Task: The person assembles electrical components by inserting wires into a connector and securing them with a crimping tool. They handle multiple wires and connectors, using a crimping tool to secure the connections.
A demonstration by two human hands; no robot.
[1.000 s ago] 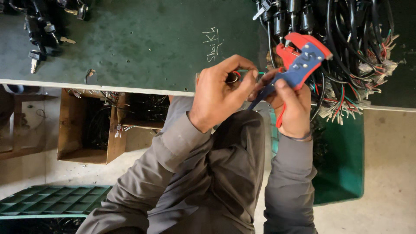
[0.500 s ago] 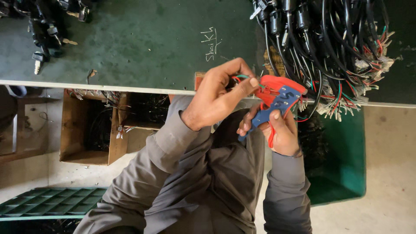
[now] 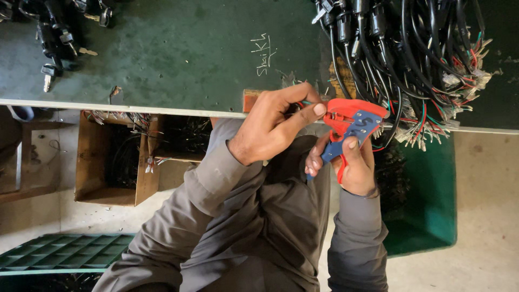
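1. The right hand (image 3: 351, 167) is clenched around the handles of a red and blue wire-stripping tool (image 3: 351, 123); its thumb lies across the blue handle, and the tool's red head points toward the table edge.
2. The left hand (image 3: 273, 127) pinches a thin wire (image 3: 306, 102) between thumb and forefinger; the wire's end sits right at the tool's red head, though whether it is inside the jaws I cannot tell.
3. Both hands meet just off the near edge of the dark green table (image 3: 178, 59), over the person's lap; both sleeves are grey.
4. A large bundle of black cables (image 3: 411, 48) with red, green and white wire ends lies on the table just beyond the tool; some strands hang over the edge near the right hand.
5. A small heap of black plugs (image 3: 54, 32) sits at the table's far left corner, well apart from the hands.
6. Below the table stand a brown cardboard box (image 3: 116, 162) with loose wires inside, to the left of the person, and a green bin (image 3: 432, 194) to the right; a green plastic crate (image 3: 59, 251) lies on the floor at lower left.
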